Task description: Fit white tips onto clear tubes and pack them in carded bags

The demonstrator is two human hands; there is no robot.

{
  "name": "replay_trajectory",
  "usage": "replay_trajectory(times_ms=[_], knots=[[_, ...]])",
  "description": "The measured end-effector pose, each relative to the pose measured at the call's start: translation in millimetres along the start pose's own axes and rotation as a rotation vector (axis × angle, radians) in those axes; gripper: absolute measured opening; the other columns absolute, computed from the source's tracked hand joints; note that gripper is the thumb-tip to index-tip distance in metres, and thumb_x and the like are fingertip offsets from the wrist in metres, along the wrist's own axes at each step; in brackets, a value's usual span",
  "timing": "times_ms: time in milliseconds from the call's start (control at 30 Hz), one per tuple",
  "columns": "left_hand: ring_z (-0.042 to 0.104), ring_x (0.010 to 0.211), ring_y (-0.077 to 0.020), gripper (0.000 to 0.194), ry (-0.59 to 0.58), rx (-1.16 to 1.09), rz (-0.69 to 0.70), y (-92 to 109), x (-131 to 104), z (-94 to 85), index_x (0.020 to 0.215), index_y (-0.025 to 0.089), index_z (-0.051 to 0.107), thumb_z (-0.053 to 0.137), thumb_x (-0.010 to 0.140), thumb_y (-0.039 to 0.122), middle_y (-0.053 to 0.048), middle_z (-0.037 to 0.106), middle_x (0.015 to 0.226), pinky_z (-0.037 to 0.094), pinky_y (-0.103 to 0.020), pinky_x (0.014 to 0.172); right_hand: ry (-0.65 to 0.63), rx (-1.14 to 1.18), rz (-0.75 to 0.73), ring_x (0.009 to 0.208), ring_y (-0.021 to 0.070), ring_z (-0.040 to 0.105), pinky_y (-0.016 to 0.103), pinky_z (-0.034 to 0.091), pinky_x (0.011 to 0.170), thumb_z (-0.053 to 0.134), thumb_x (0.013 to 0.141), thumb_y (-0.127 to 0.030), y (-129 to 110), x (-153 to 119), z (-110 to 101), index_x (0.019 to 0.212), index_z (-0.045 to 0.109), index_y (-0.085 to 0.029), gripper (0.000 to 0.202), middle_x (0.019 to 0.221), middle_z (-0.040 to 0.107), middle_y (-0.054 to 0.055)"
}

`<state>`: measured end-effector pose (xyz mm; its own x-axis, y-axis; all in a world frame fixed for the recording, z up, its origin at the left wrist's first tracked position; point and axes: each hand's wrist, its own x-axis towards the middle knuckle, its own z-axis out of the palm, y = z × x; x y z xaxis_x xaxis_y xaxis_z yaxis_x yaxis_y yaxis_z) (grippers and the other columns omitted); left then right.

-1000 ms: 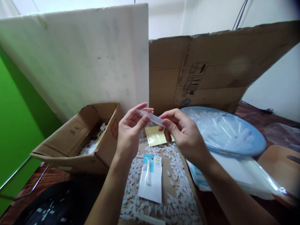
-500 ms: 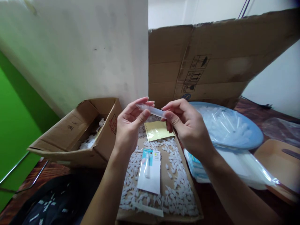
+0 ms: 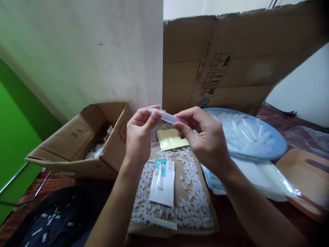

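Between both hands, in the middle of the head view, is a translucent plastic tube (image 3: 169, 117) with a pointed tip at its left end. My left hand (image 3: 138, 140) pinches the tip end between thumb and fingers. My right hand (image 3: 209, 137) grips the other end, its thumb along the underside. Below them lies a shallow cardboard tray (image 3: 181, 169) strewn with many small white pointed nozzles (image 3: 194, 178). On the nozzles rest a packaged tube on a white and blue card (image 3: 164, 193) and a yellow paper slip (image 3: 169, 140).
An open carton (image 3: 113, 145) with white pieces inside stands at left. To the right, a blue basin (image 3: 281, 145) full of clear tubes sits on stacked plastic packs (image 3: 254, 175), beside a tan tray (image 3: 300, 171). A large cardboard sheet (image 3: 239, 48) rises behind.
My right thumb and fingers have moved left along the tube. My left thumb now covers more of the tip end. The whole view has shifted slightly.
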<state>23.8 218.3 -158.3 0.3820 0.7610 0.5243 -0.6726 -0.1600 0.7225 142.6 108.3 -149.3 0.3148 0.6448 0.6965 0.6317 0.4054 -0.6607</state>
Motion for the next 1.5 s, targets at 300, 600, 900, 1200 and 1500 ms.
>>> replay_trajectory(times_ms=[300, 600, 900, 1200, 1500], knots=[[0.077, 0.094, -0.017, 0.016, -0.196, 0.083, 0.242, 7.8, -6.1, 2.7, 0.101, 0.026, 0.08, 0.075, 0.091, 0.038, 0.0, 0.081, 0.095, 0.058, -0.033, 0.099, -0.244, 0.564, 0.259, 0.05, 0.0076, 0.033, 0.027, 0.023, 0.045, 0.059, 0.102, -0.046, -7.7, -3.5, 3.9, 0.085, 0.061, -0.019, 0.032, 0.063, 0.042, -0.006], [0.066, 0.082, -0.0105, 0.022, -0.049, -0.298, 0.028, 34.4, -6.9, 17.1, 0.109, 0.022, 0.073, 0.054, 0.097, 0.02, -0.002, 0.069, 0.095, 0.056, -0.022, 0.089, 0.006, 0.085, 0.033, 0.065, 0.0123, 0.055, 0.028, 0.04, 0.059, 0.078, 0.09, -0.031, 1.8, -5.9, 10.2, 0.095, 0.064, -0.021, 0.017, 0.075, 0.061, -0.003], [0.011, 0.041, -0.008, 0.03, 0.237, -0.309, -0.115, 48.3, -9.6, 14.4, 0.084, 0.02, 0.07, 0.047, 0.098, 0.034, 0.008, 0.029, 0.05, 0.027, -0.024, 0.038, -0.147, 0.028, -0.025, 0.059, 0.0102, 0.049, 0.027, 0.039, 0.058, 0.062, 0.097, -0.021, -13.3, -18.8, 20.7, 0.085, 0.065, -0.018, 0.013, 0.069, 0.058, -0.003], [0.056, 0.059, -0.0131, 0.028, -0.336, 0.246, -0.35, 28.9, 4.2, -24.6, 0.089, 0.022, 0.074, 0.063, 0.093, 0.047, 0.0, 0.061, 0.07, 0.048, -0.027, 0.06, -0.025, 0.227, 0.273, 0.048, 0.0082, 0.04, 0.025, 0.028, 0.043, 0.081, 0.082, -0.031, -12.5, 3.4, -10.3, 0.074, 0.07, -0.018, 0.019, 0.055, 0.051, -0.006], [0.067, 0.094, -0.0335, 0.044, -0.873, 1.338, -0.791, -60.0, -9.1, -58.6, 0.081, 0.018, 0.074, 0.096, 0.047, 0.035, -0.012, 0.075, 0.102, 0.049, -0.037, 0.077, 0.165, 0.114, 0.185, 0.05, 0.0101, 0.044, 0.028, 0.03, 0.047, 0.083, 0.081, -0.025, -0.5, 15.4, -45.3, 0.093, 0.082, -0.024, 0.012, 0.056, 0.054, -0.004]])
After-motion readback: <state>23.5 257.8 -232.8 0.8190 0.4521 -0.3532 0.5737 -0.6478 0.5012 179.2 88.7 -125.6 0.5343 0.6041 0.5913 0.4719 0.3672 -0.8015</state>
